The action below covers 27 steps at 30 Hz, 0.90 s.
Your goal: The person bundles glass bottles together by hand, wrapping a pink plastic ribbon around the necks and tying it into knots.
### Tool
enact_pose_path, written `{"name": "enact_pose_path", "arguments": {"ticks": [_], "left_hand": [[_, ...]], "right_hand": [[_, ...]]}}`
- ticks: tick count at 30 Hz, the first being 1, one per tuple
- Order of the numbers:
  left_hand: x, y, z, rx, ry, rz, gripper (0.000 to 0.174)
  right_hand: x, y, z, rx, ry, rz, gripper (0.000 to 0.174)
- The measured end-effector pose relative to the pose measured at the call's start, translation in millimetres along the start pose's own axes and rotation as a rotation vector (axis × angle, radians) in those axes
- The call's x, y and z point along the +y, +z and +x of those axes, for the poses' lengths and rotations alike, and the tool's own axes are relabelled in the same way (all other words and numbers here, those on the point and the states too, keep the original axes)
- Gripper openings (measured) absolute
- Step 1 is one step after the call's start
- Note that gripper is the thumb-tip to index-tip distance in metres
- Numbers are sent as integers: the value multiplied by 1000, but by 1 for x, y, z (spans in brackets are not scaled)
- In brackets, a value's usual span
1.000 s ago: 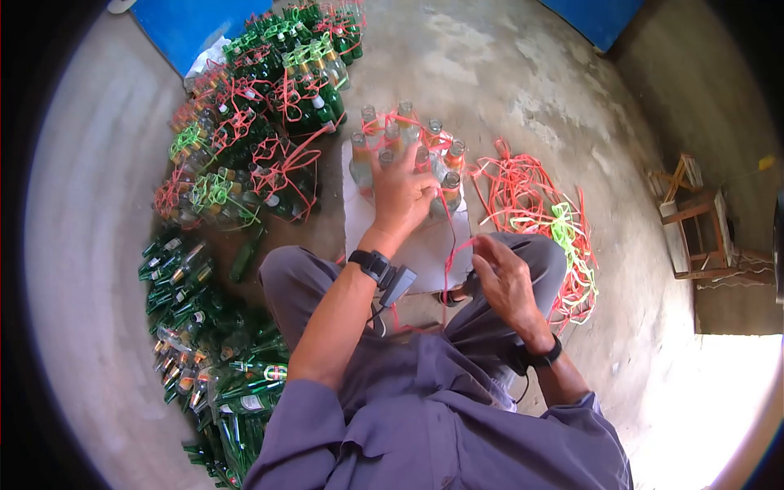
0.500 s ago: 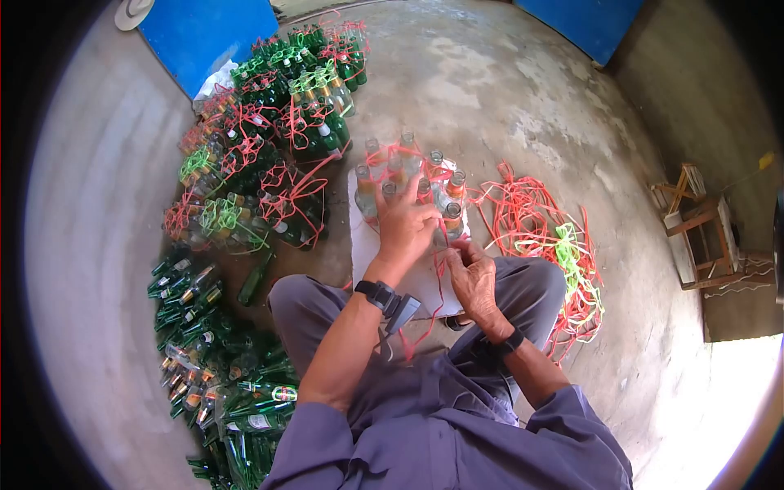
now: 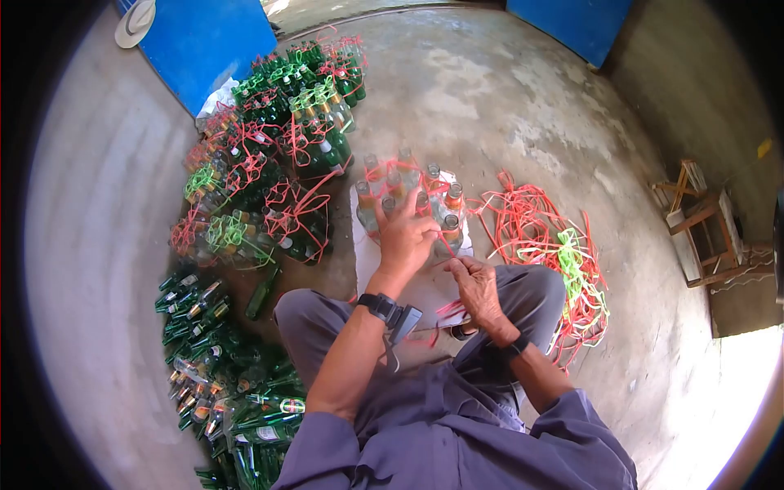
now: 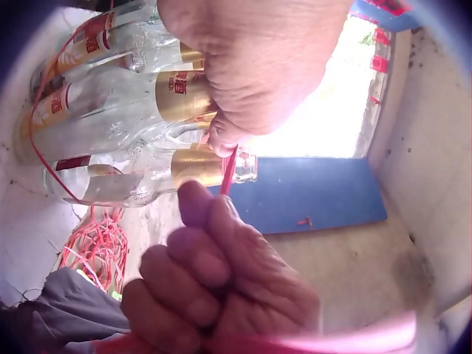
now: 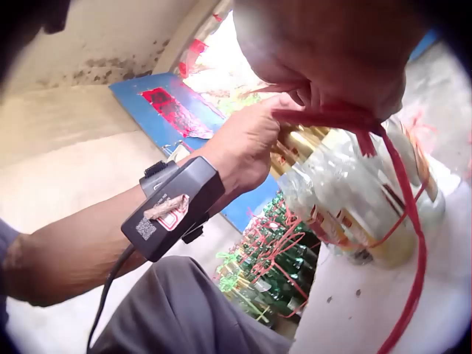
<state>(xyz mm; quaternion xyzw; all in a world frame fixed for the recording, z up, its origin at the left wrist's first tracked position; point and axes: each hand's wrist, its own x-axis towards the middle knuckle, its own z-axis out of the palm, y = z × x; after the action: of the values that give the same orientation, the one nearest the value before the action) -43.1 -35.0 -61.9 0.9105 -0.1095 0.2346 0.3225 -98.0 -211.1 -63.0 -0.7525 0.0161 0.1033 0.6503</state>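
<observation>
A cluster of clear glass bottles [image 3: 451, 233] with gold neck labels stands upright on a white board [image 3: 367, 255], looped by red strap. Over the near bottle necks lies my left hand [image 3: 403, 249], fingers spread, its thumb pinching the red plastic strap [image 4: 229, 171]. My right hand [image 3: 478, 292] is just nearer to me and to the right, fingers curled, gripping the same strap between thumb and forefinger. A short stretch runs straight between the two hands. In the right wrist view a loose strap tail [image 5: 414, 273] hangs beside the bottles.
A tangled heap of red strap [image 3: 531, 220] with some green strap [image 3: 570, 261] lies on the floor at right. Strapped bottle bundles [image 3: 314, 147] and loose green bottles [image 3: 261, 290] fill the left. A wooden stool [image 3: 702, 220] stands by the right wall.
My right hand has moved in from above the right knee to the left hand and grips the strap there. The left hand stays over the bottles. The head view has tilted upward.
</observation>
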Motion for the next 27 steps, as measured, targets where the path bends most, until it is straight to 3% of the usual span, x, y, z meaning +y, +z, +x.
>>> {"name": "enact_pose_path", "arguments": {"ticks": [2, 5, 10, 19, 22, 25, 27], "left_hand": [[1, -2, 1, -9, 4, 3, 10], [1, -1, 1, -22, -5, 28, 16], [0, 1, -1, -7, -30, 68, 28], [6, -5, 0, -22, -41, 59, 42], [3, -5, 0, -76, -55, 46, 42], [2, -4, -1, -61, -44, 14, 41], [2, -3, 1, -56, -40, 24, 39]], "right_hand": [[-15, -15, 2, -18, -213, -119, 26], [-31, -31, 15, -72, -284, -335, 22], [-55, -37, 20, -120, -456, -397, 17], [-35, -36, 2, -170, -598, -440, 17], [-36, -37, 0, -201, -459, -409, 17], [-49, -42, 8, -258, -546, -406, 17], [-51, -44, 8, -260, -491, -396, 17]]}}
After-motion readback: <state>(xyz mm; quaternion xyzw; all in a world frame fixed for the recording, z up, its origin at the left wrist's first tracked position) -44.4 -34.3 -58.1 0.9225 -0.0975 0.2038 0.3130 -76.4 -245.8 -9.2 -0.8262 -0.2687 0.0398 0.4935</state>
